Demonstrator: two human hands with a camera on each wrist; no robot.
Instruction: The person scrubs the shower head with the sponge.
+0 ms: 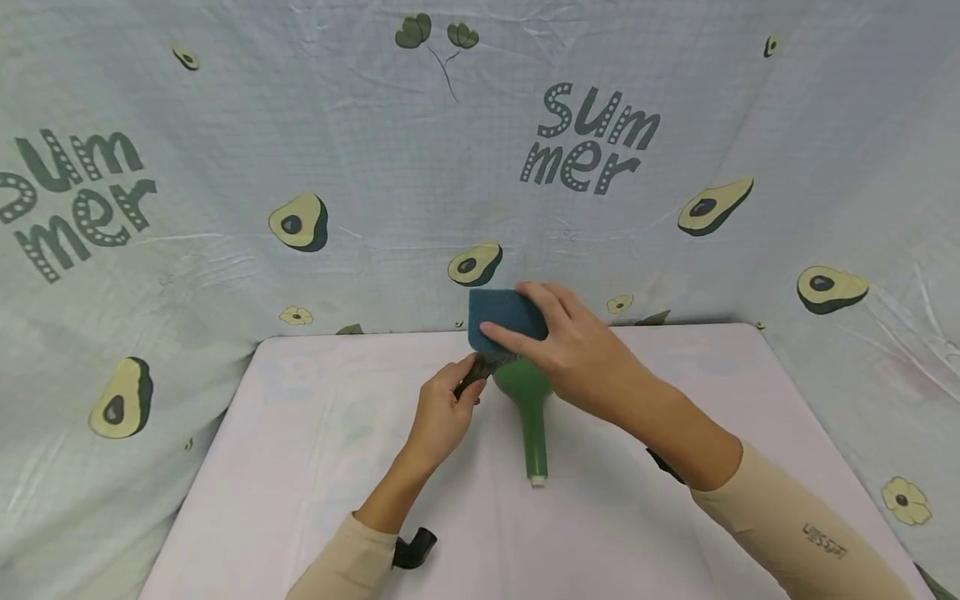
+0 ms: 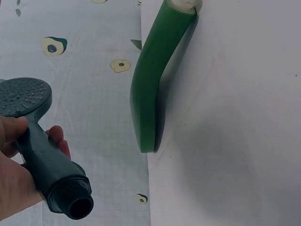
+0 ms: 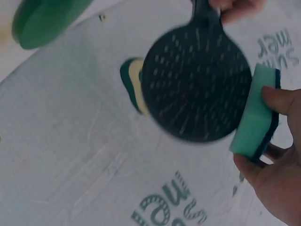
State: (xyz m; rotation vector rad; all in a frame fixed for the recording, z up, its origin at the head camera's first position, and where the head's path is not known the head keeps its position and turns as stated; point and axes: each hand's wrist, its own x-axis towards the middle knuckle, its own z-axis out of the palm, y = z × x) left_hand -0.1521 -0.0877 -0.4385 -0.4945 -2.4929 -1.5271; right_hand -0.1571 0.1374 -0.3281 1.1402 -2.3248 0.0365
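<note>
My left hand (image 1: 441, 417) grips the handle of a dark shower head (image 2: 51, 153), raised over the far part of the table. In the right wrist view its round, nozzle-dotted face (image 3: 197, 84) shows. My right hand (image 1: 596, 362) pinches a sponge (image 3: 256, 110) by its edges, pale green foam on one side and a dark blue scouring layer on the other. The sponge's foam side is right at the rim of the dark shower head. Below both hands a green shower head (image 1: 533, 425) lies on the table, its white connector end towards me.
The table (image 1: 315, 467) has a pale cover. Behind and beside it hangs a light cloth (image 1: 360, 167) printed with avocados and lettering. A black strap end (image 1: 415, 548) sticks out by the left sleeve; another dark piece (image 1: 664, 465) shows beneath the right forearm.
</note>
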